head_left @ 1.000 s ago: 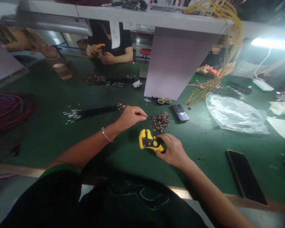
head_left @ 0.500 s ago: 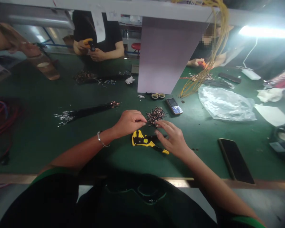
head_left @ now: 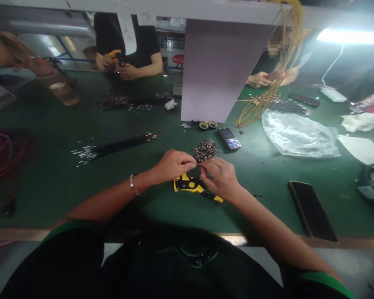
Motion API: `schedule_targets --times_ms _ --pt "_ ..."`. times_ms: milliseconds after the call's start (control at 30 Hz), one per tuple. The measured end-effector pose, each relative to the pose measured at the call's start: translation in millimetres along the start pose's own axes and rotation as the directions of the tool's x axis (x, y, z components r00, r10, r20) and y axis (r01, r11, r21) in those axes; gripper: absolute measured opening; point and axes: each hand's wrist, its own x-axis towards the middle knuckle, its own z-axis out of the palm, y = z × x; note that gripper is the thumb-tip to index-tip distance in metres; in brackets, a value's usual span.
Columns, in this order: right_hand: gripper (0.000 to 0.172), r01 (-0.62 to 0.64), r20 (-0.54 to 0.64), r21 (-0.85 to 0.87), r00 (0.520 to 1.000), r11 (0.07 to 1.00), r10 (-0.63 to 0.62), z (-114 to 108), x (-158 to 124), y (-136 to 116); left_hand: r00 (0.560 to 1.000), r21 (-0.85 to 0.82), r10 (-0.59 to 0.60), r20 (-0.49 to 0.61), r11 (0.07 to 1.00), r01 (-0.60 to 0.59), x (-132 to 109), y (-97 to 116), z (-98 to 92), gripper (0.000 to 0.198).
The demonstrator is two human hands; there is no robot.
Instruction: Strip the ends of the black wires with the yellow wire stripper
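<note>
At the near edge of a pile of small dark and copper-coloured wire scraps, my two hands almost meet at the fingertips. My left hand is closed in a pinch, thumb against forefinger; whatever is between them is too small to make out. My right hand has its fingers drawn together just right of it, and its grip too is too small to read. Beneath the hands lies a yellow and black wire stripper, partly covered by my right hand.
Left of the pile lies a bundle of black wires. A keypad phone, a smartphone and a clear plastic bag are to the right. A grey panel stands behind the pile. Co-workers sit across the table.
My right hand has moved left and its spread fingers have closed together. My left hand has shifted slightly right and nearer to me, so the fingertips now almost meet.
</note>
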Motion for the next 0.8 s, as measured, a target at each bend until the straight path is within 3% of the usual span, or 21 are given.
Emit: schedule_targets --times_ms 200,800 --pt "0.018 -0.059 0.013 -0.043 0.998 0.997 0.059 9 -2 2 0.993 -0.029 -0.105 0.052 0.994 0.106 -4 4 9.7 0.017" --pt "0.017 -0.073 -0.129 0.033 0.989 0.997 0.077 21 0 6 0.987 -0.196 -0.148 0.056 0.968 0.156 -3 7 14.9 0.016"
